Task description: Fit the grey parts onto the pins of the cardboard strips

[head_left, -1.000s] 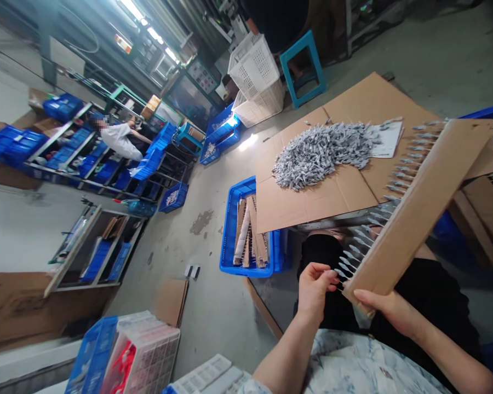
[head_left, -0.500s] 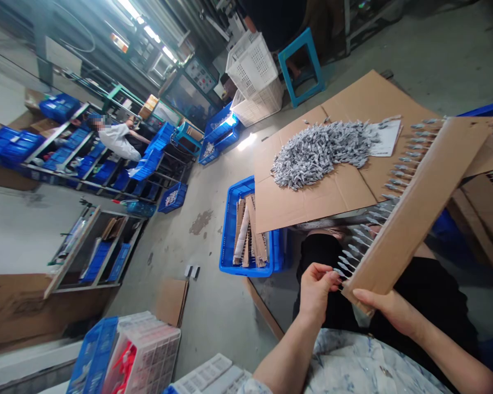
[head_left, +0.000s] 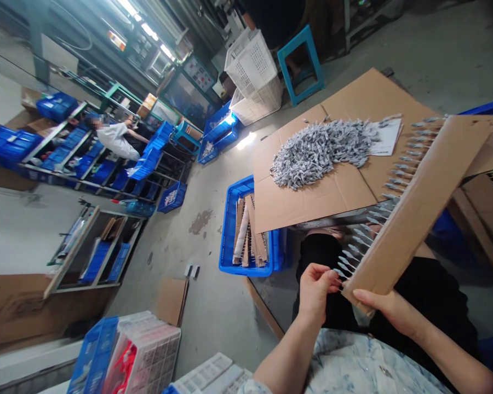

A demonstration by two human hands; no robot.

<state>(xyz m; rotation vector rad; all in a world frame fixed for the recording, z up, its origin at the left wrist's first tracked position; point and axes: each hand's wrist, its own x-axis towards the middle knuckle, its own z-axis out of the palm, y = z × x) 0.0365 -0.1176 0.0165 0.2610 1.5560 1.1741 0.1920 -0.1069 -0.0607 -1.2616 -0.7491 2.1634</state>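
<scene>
A long cardboard strip (head_left: 419, 213) slants across my lap, with a row of small grey pointed parts (head_left: 355, 249) on thin pins along its left edge. Around its lower end my right hand (head_left: 388, 309) is closed, thumb on top. My left hand (head_left: 317, 287) pinches one of the grey parts at the lowest corner of the row; the fingertips partly cover it. Beyond the strip, a heap of the same grey parts (head_left: 320, 153) lies on a flat cardboard sheet (head_left: 312, 202), beside a white paper (head_left: 388, 137).
Left of the sheet, a blue crate (head_left: 225, 241) on the floor holds several cardboard strips with pins. White crates (head_left: 252, 65) and a blue stool (head_left: 302, 65) stand behind. A co-worker in a white shirt (head_left: 119, 141) is by the shelves at far left. More pinned strips lie at the right edge.
Almost nothing differs. Both hands and the strip keep their places, and the view has shifted very slightly.
</scene>
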